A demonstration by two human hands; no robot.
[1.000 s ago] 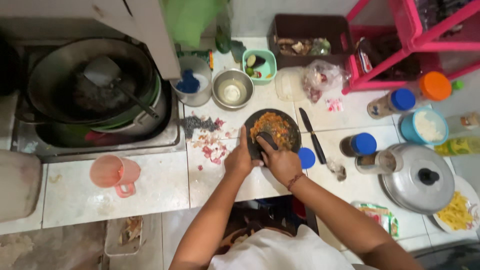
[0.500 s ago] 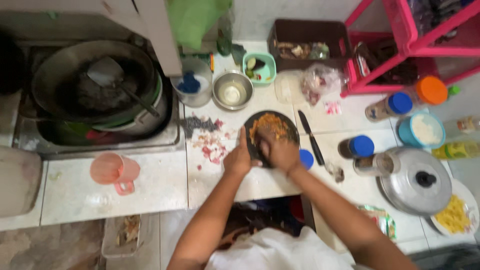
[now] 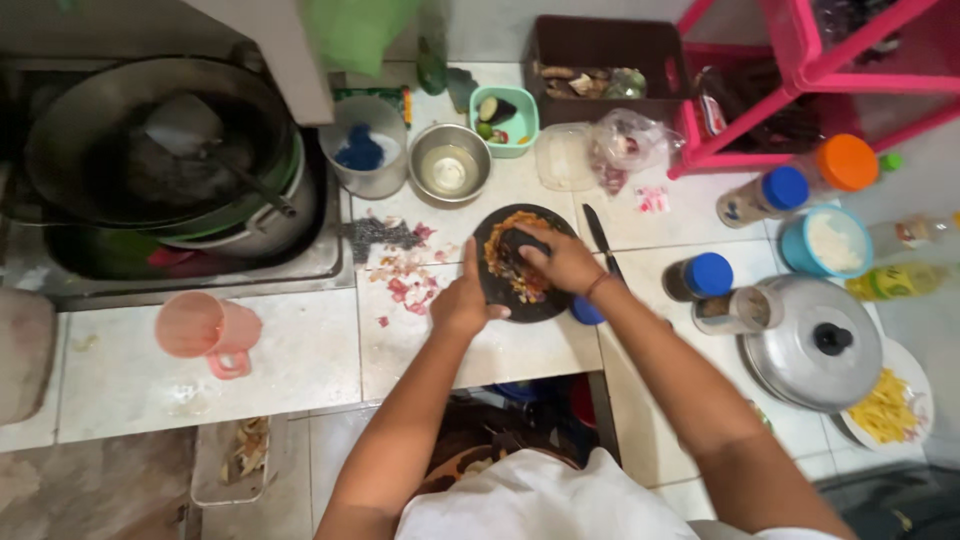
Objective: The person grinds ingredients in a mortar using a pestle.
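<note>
Grinding on the dark stone mortar [image 3: 520,265], set on the white tiled counter [image 3: 300,360] right of the wok [image 3: 150,140].

Since a moment ago my right hand [image 3: 562,262] has slid the pestle [image 3: 520,243] up-left over the orange paste; fingers closed around it, hiding most of it. My left hand [image 3: 462,300] braces the rim, fingers extended.

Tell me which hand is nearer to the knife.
Right. The right hand grips a pestle in the mortar, beside the knife; the left hand steadies the mortar's far side.

Left hand [image 3: 462,300] flat; right hand [image 3: 562,262] fisted.
</note>
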